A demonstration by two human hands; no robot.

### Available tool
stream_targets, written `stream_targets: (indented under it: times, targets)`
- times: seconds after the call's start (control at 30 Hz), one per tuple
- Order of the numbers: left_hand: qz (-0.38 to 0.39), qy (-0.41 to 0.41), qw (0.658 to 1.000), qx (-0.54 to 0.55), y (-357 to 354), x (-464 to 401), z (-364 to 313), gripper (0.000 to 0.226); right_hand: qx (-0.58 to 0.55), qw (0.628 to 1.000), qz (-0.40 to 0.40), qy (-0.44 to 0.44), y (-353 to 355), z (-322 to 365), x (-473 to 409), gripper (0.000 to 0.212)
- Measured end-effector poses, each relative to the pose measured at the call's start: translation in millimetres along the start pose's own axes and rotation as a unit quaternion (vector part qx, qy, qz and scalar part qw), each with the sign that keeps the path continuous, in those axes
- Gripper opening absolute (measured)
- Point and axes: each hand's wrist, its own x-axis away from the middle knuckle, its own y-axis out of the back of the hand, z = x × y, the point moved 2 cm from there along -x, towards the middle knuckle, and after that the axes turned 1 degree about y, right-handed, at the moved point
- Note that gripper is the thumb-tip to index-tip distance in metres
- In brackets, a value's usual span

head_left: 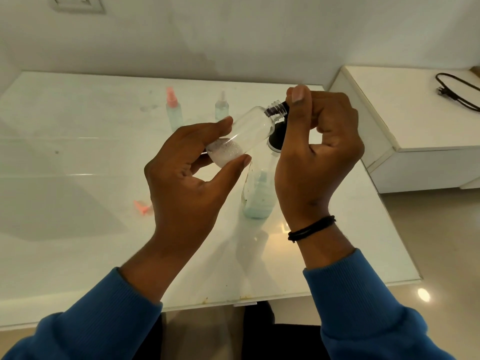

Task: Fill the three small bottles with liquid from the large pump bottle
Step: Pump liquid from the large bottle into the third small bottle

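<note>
Left hand [187, 175] grips the small bottle [244, 133] tilted, neck up against the pump nozzle [284, 106]; right hand [317, 152] curls over the large pump bottle [259, 193]. Risk: nozzle slips off the neck and liquid splashes. Two capped bottles [174, 110] stand well behind, the table edge [363, 284] well off.

Clear small bottle [244, 136], white foam inside; pump bottle [258, 193] pale blue liquid, black pump; pink-capped spray bottle [173, 110]; blue sleeves [363, 307].

Both forearms in blue ribbed-cuff sleeves [363, 307]; thin black cord bracelet [310, 228], doubled, on right wrist
</note>
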Motion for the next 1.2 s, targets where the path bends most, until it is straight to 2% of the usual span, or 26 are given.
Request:
stream_targets:
  times: [0.57, 0.73, 1.2]
  targets:
    - [-0.002, -0.001, 1.000, 0.010, 1.1, -0.1, 2.1, 0.044, -0.006, 1.000, 0.007, -0.005, 0.1, -3.6, 8.8, 0.014]
    - [0.002, -0.002, 1.000, 0.011, -0.5, -0.8, 0.2, 0.044, 0.005, 1.000, 0.004, 0.000, 2.2, -2.0, -1.2, 0.020]
    - [-0.003, 0.000, 1.000, 0.003, 0.8, -1.4, 0.4, 0.044, -0.003, 1.000, 0.004, -0.006, -0.6, -0.9, 2.2, 0.018]
